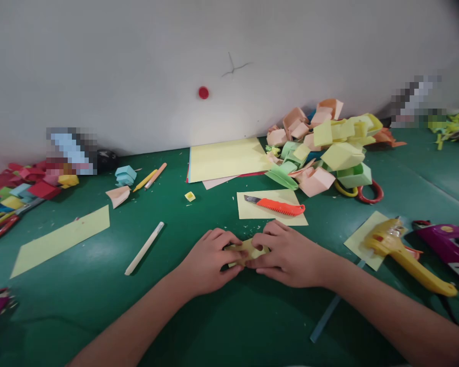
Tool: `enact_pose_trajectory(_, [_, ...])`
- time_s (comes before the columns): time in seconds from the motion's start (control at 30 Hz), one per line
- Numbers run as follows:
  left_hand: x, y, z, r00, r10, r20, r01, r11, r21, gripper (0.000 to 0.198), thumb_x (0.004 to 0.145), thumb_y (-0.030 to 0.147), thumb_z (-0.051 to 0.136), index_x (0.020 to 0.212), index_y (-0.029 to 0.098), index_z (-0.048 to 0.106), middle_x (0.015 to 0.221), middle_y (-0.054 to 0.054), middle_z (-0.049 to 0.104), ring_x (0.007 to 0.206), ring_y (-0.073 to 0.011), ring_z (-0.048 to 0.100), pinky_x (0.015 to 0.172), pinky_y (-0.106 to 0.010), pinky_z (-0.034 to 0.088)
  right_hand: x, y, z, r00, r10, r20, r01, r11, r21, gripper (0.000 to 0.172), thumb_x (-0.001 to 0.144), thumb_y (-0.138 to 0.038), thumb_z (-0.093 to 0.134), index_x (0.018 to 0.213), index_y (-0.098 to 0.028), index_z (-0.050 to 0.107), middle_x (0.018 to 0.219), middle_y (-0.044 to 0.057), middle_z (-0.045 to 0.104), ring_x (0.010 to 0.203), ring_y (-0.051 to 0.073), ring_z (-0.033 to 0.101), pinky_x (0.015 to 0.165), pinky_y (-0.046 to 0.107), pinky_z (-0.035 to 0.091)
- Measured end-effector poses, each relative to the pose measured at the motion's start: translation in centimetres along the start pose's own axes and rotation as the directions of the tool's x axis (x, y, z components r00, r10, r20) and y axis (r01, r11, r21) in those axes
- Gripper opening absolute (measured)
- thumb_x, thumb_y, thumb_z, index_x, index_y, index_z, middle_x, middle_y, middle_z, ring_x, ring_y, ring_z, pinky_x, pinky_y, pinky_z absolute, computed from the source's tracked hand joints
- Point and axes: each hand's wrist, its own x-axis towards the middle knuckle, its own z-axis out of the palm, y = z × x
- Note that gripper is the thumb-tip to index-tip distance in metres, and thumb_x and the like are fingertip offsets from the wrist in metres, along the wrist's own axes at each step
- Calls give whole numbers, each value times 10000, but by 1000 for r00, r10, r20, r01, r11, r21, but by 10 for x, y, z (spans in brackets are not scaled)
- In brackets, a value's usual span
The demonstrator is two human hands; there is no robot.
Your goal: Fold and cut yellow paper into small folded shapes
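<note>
A small piece of pale yellow paper (248, 245) lies on the green table between my two hands, partly hidden by the fingers. My left hand (214, 260) pinches its left side, thumb and fingertips together. From the other side, my right hand (286, 255) grips the paper with curled fingers. The two sets of fingertips nearly meet in the middle. Just beyond my right hand, an orange utility knife (281, 206) with its blade out rests on a yellow sheet (248, 211). A tiny folded yellow paper piece (190, 196) sits farther back.
Folded paper shapes (340, 153) pile up at the back right, over scissors (370, 192). A yellow glue gun (401, 250) lies at right, near a blue strip (325, 318). Leftward are a whitish stick (144, 248) and a yellow strip (61, 239). Stacked paper sheets (225, 158) lie against the wall.
</note>
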Motion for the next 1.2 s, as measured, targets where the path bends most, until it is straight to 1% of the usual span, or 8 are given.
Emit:
enact_pose_trajectory(0.17, [0,-1,0,1000,22,-4,-22,1000,4,165,918,288,688,1076,266,727,1154,-46,649,1076,-224,572,909,-400,462,-6,6,-12,999,-17,43,15,999,44,214,985,-262,564,978,-276,777,948,41,640,855,212,452,808,396,395])
enact_pose_trajectory(0.37, [-2,-4,1,999,41,9,-41,999,27,256,944,315,662,1192,264,696,1196,-53,649,1091,-230,559,909,-399,439,-13,17,-24,996,31,85,-40,993,115,203,950,-227,612,996,-289,801,913,47,632,878,221,474,801,388,399])
enact_pose_trajectory(0.47, [-2,-3,1,997,78,7,-78,993,93,270,968,328,630,1228,268,673,1189,-47,659,1075,-223,561,858,-386,405,-12,19,-25,992,48,114,-65,986,152,205,955,-238,614,1006,-287,806,924,51,632,880,222,465,801,390,394])
enact_pose_trajectory(0.6, [-2,-2,-1,986,165,-5,-160,962,223,279,1003,332,573,1272,367,638,1178,-15,666,1070,-231,546,810,-388,338,-9,20,-26,981,81,176,-115,974,194,213,966,-257,603,1030,-280,805,951,59,621,915,233,458,821,402,386])
enact_pose_trajectory(0.67, [-2,-1,-3,980,199,-3,-192,951,241,266,1004,326,570,1252,387,646,1162,-9,667,1069,-228,542,808,-389,318,-9,21,-27,977,99,189,-138,969,207,213,967,-256,604,1036,-283,804,946,58,611,922,234,458,826,401,383])
enact_pose_trajectory(0.87, [-1,-1,-9,972,233,20,-233,956,180,240,965,240,595,1163,335,692,1076,-14,673,1026,-206,557,782,-374,306,-10,22,-27,969,130,209,-176,959,221,211,969,-260,610,1043,-305,802,943,53,602,925,232,462,818,392,385])
enact_pose_trajectory(1.0, [-2,-4,-15,967,256,11,-256,962,100,219,883,189,611,1024,295,742,1073,-35,662,1028,-224,558,769,-378,326,-11,22,-26,971,132,200,-176,960,217,205,971,-275,614,1037,-325,801,941,45,601,919,229,466,813,383,392])
enact_pose_trajectory(1.2, [-4,-9,-18,957,291,-22,-291,957,-12,270,752,116,590,929,250,744,1057,-47,669,1013,-245,552,806,-399,401,-12,23,-26,967,147,208,-195,952,235,200,972,-274,611,1025,-330,796,932,36,591,923,222,474,820,380,407])
